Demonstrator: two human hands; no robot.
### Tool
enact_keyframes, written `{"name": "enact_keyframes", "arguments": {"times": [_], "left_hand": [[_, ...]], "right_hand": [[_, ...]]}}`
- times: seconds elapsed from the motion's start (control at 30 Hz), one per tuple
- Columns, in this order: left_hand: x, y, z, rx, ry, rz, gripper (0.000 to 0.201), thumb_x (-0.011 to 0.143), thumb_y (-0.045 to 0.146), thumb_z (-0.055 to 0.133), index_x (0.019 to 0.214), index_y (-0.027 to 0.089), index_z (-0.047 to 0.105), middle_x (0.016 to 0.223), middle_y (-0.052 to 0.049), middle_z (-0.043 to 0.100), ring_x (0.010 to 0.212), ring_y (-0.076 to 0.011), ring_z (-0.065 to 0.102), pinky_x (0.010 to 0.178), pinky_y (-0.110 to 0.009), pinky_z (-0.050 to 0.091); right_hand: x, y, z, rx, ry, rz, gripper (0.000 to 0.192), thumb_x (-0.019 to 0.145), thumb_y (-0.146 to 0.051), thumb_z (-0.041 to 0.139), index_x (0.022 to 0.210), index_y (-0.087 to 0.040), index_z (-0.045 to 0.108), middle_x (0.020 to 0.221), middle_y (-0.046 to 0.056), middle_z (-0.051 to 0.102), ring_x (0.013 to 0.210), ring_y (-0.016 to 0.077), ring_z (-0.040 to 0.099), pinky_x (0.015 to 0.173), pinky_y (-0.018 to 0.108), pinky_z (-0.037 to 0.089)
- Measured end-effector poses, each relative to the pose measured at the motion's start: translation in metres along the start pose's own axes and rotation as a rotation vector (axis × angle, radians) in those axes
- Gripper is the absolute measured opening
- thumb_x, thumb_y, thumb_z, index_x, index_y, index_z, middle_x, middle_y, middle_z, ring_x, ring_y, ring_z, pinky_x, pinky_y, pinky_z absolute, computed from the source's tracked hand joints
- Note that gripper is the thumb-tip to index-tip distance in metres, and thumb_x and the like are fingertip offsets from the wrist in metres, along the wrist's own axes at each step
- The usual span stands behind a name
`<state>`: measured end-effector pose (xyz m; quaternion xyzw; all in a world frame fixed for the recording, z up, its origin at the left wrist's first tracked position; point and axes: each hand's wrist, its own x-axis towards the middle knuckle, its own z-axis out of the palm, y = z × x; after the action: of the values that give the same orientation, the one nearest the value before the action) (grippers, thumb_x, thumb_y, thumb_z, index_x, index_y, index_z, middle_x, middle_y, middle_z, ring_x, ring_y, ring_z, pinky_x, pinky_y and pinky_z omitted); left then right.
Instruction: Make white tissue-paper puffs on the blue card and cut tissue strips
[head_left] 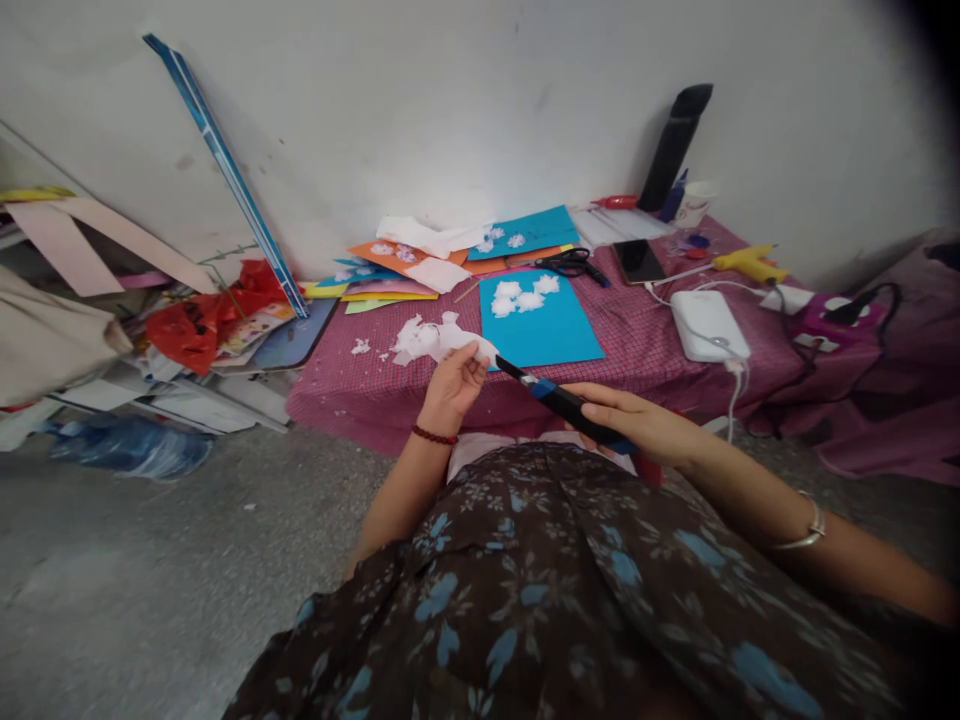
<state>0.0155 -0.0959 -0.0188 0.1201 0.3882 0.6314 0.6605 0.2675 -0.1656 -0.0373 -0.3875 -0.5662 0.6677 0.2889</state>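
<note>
My left hand [459,380] pinches a thin white piece [481,345], perhaps tissue or foam, close to the table's front edge. My right hand [626,420] is wrapped round a blue-and-black utility knife [559,400]. Its dark blade [511,369] is out, with the tip at the white piece; whether they touch I cannot tell. Left of my fingers lies a heap of torn white scraps [420,338]. Just beyond the knife is a blue sheet [570,325] bearing several white fluffy clumps [517,297].
Coloured sheets [390,285], black scissors [566,262] and a phone [637,262] lie on the checked cloth [375,390]. To the right are a white power bank [709,325], a yellow glue gun [750,263], cables and a purple power strip [836,318]. A blue strip [225,165] leans on the wall.
</note>
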Motion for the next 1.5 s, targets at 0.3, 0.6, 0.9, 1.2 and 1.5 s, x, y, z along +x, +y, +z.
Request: {"name": "enact_keyframes", "arguments": {"times": [0.3,0.6,0.9,1.2,1.5], "left_hand": [[-0.003,-0.001,-0.005,0.149,-0.146,0.14,0.023,0.068,0.007,0.077,0.072,0.017,0.057,0.06,0.009,0.061,0.046,-0.0011,0.053,0.04,-0.013,0.03],[0.009,-0.004,-0.01,0.208,-0.08,0.075,0.021,0.064,0.008,0.08,0.075,0.016,0.063,0.069,0.005,0.069,0.055,-0.0052,0.061,0.046,-0.014,0.044],[0.047,-0.005,-0.002,0.273,-0.051,0.192,0.024,0.061,0.013,0.079,0.08,0.018,0.064,0.069,0.006,0.065,0.056,-0.0063,0.059,0.048,-0.018,0.043],[0.072,-0.006,0.0,0.361,-0.002,0.329,0.032,0.062,0.019,0.082,0.091,0.019,0.067,0.086,0.001,0.069,0.077,-0.0097,0.063,0.073,-0.021,0.051],[0.091,-0.007,-0.001,0.538,-0.053,0.197,0.028,0.066,0.02,0.076,0.093,0.017,0.069,0.077,0.002,0.067,0.069,-0.0098,0.061,0.068,-0.021,0.049]], "right_hand": [[0.004,0.004,0.001,0.113,0.033,0.026,0.059,0.085,-0.049,0.067,0.139,-0.025,0.057,0.072,0.001,0.067,0.057,0.0142,0.06,0.045,0.022,0.044],[0.018,0.008,-0.009,0.221,0.045,0.141,0.052,0.083,-0.047,0.07,0.131,-0.028,0.062,0.082,0.003,0.068,0.062,0.0141,0.062,0.046,0.022,0.046],[0.053,-0.003,-0.039,0.188,-0.045,0.184,0.054,0.085,-0.049,0.069,0.134,-0.028,0.061,0.088,0.004,0.068,0.068,0.0147,0.062,0.05,0.022,0.047],[0.091,-0.016,-0.058,0.192,-0.08,0.262,0.055,0.087,-0.053,0.065,0.134,-0.024,0.059,0.095,0.006,0.065,0.071,0.0131,0.06,0.053,0.021,0.044],[0.105,-0.013,-0.069,0.175,-0.115,0.312,0.059,0.087,-0.057,0.064,0.137,-0.025,0.058,0.095,0.004,0.061,0.074,0.013,0.059,0.055,0.021,0.045]]}}
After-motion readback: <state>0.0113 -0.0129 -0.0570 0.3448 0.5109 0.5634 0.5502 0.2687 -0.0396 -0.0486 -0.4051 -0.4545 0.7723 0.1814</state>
